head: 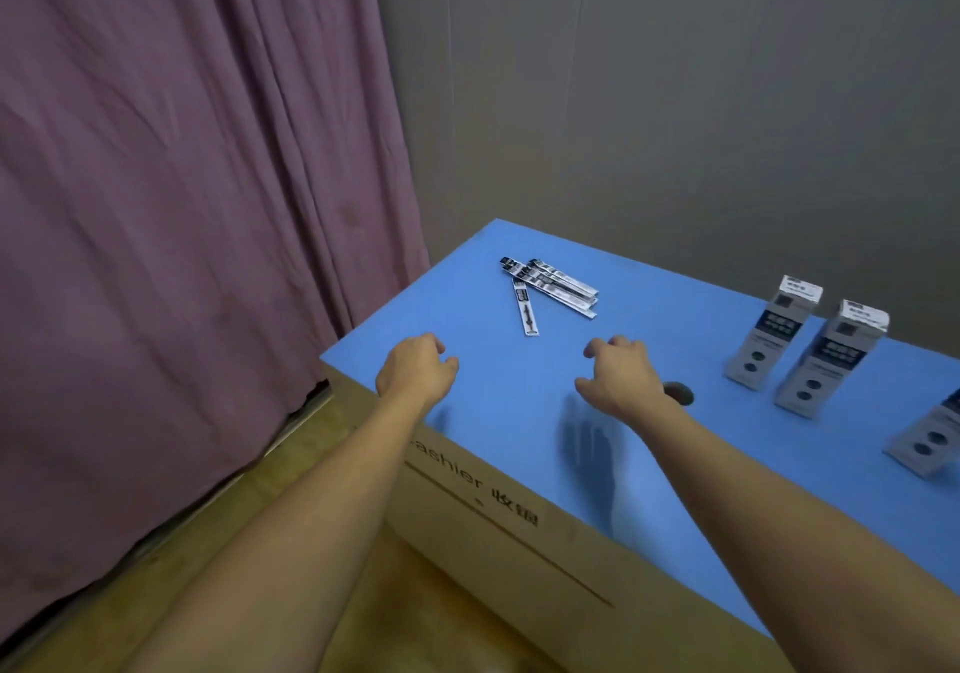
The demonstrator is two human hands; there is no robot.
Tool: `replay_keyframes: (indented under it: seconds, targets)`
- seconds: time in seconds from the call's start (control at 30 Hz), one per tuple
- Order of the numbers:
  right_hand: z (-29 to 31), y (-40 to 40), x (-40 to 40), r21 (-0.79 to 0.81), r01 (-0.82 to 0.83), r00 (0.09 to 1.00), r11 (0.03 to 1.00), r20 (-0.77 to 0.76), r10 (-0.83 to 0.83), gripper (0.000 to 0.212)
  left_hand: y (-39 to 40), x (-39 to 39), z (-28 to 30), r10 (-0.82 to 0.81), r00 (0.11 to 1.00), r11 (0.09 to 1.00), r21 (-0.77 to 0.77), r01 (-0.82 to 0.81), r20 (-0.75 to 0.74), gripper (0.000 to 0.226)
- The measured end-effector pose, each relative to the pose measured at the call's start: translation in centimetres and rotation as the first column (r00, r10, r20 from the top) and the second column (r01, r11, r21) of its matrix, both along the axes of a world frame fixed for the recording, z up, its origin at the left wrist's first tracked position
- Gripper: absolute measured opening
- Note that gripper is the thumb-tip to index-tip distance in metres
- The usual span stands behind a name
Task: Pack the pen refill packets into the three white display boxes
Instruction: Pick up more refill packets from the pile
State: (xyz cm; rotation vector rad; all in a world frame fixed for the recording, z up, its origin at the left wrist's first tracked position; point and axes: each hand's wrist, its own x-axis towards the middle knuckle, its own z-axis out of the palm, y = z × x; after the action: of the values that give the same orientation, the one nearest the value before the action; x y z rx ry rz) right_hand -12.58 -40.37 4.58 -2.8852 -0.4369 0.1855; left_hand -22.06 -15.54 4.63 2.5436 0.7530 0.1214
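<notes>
Both hands, left [415, 368] and right [621, 376], hover loosely curled and empty short of the refill packets [550, 285] (probably light, slippery; pinch mid-length) piled left of the boxes [810, 347].

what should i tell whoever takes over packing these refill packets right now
Left hand: loosely curled, holding nothing, over the near-left corner of the blue table.
Right hand: loosely curled, holding nothing, over the table's middle.
Refill packets: small loose pile lying flat at the table's far left, beyond both hands.
Display boxes: two stand upright at the right; a third is cut off by the right frame edge.
Done: no packet visibly packed.
Left: pick up the packets and fill all three boxes.
</notes>
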Motion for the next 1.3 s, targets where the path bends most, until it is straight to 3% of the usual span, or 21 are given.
replay_keyframes:
  seconds: [0.2,0.53,0.77,0.97,1.1,1.3]
  targets:
    - [-0.1,2.7,4.0,0.023,0.013,1.000,1.000,0.012,-0.014,0.050,1.7,4.2,0.2,0.003,1.000,1.000,0.011,-0.003,0.008,0.035]
    - [-1.2,7.0,13.6,0.060,0.036,0.999,0.998,-0.025,-0.035,0.049,4.0,14.7,-0.2,-0.015,0.994,0.999,0.040,0.019,-0.110,0.036]
    - [-1.9,7.2,18.8,0.095,0.090,0.995,0.991,-0.051,-0.085,0.047,2.5,21.2,-2.6,0.002,0.979,0.993,-0.117,-0.027,-0.202,0.027]
    - [-3.0,6.9,21.8,0.147,0.147,0.989,0.978,-0.048,-0.141,0.040,0.5,25.4,-4.5,0.053,0.964,0.963,-0.244,-0.118,-0.260,0.052]
    - [-3.3,6.3,23.1,0.181,0.196,0.980,0.964,-0.060,-0.188,0.038,-1.1,27.8,-4.7,0.016,0.950,0.935,-0.333,-0.125,-0.311,0.053]
    - [-2.7,5.6,25.1,0.224,0.220,0.976,0.950,-0.043,-0.216,0.039,-1.8,32.3,-4.9,0.079,0.950,0.921,-0.342,-0.185,-0.301,0.073]
